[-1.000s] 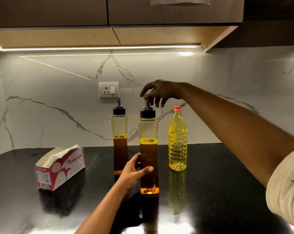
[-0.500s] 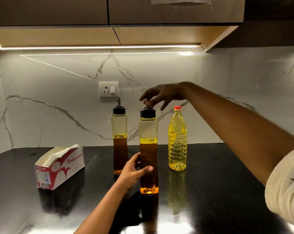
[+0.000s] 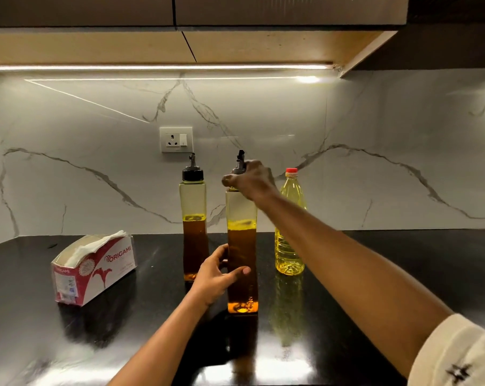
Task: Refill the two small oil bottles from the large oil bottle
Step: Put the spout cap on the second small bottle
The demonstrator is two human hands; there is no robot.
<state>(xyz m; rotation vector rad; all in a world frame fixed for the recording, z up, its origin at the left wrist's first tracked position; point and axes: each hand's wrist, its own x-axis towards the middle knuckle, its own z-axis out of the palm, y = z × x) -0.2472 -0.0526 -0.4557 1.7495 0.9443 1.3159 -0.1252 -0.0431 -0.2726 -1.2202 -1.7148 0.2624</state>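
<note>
While the right hand (image 3: 252, 179) grasps the black spout cap (image 3: 240, 162) of the nearer small oil bottle (image 3: 241, 246), the left hand (image 3: 213, 277) wraps round that bottle's lower body, bracing it upright on the black counter (image 3: 402, 274). To unscrew well, I'd twist the cap level and hold the base firm. The 2nd small bottle (image 3: 194, 218) stands just beside it, far left; the large oil bottle (image 3: 290, 246) is at the right. Both are capped.

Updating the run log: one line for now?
left hand holds near bottle | right hand grips cap | large bottle capped, untouched
</note>
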